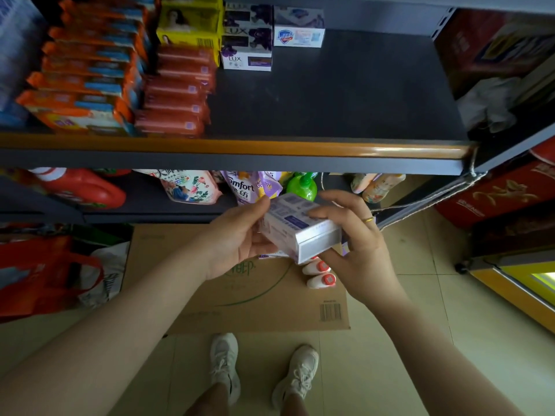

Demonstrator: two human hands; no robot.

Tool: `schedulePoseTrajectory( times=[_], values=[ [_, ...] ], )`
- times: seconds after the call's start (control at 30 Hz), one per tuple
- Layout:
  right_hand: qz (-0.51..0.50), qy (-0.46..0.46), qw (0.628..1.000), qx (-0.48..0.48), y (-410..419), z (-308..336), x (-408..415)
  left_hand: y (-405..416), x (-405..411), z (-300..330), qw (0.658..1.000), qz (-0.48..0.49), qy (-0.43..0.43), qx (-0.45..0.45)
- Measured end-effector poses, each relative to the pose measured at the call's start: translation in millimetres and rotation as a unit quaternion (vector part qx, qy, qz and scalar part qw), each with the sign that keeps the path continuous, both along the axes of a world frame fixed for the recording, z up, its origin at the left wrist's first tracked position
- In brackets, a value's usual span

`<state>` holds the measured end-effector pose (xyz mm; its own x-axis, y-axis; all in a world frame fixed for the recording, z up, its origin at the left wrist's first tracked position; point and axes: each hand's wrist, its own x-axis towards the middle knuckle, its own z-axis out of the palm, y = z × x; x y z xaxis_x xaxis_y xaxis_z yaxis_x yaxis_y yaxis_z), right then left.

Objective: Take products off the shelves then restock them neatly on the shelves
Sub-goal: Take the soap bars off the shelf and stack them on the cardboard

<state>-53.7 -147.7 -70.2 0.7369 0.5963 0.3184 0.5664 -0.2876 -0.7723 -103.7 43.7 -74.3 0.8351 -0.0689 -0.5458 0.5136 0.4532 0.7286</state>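
Your left hand (240,235) and right hand (357,244) hold one silver-and-purple soap box (300,229) between them, below the front edge of the upper shelf (330,94). The left hand's fingers are loosely curled, with the thumb tip touching the box's far left corner; the right hand's fingers wrap over its top and right side. A gold ring (368,219) sits on a finger of the right hand. The box is tilted, its blank end facing you.

At 6 o'clock from the box, a flattened cardboard sheet (240,301) lies on the tiled floor, with two white bottles with red caps (319,274) lying on it just under your right hand. Your white sneakers (264,370) stand at the near edge.

At 12 o'clock, the upper shelf is mostly bare on its right half. At its back stand stacked Lux boxes (247,40), with a white soap box (298,28) just beside them at 3 o'clock and a yellow box (189,25) at 9 o'clock. Red soap packs (177,94) and orange packs (84,79) fill the left.

On the lower shelf, a green bottle (301,184), a purple Comfort pouch (243,187) and a red detergent jug (81,187) show behind your hands.
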Motion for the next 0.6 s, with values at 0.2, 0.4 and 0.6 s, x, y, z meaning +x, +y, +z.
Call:
schedulePoseTrajectory(
  times=[0.2,0.4,0.6],
  values=[
    [0.017,0.424,0.904,0.061,-4,-5,2,-5,-8,7,0.982,0.084,-0.083,0.148],
    [-0.074,0.397,0.915,0.010,8,-20,2,-5,-16,-1,0.909,-0.011,-0.236,0.345],
    [-0.100,0.008,0.995,0.004,5,-33,-11,4,-32,-13,0.983,-0.019,-0.145,0.111]
  ],
)
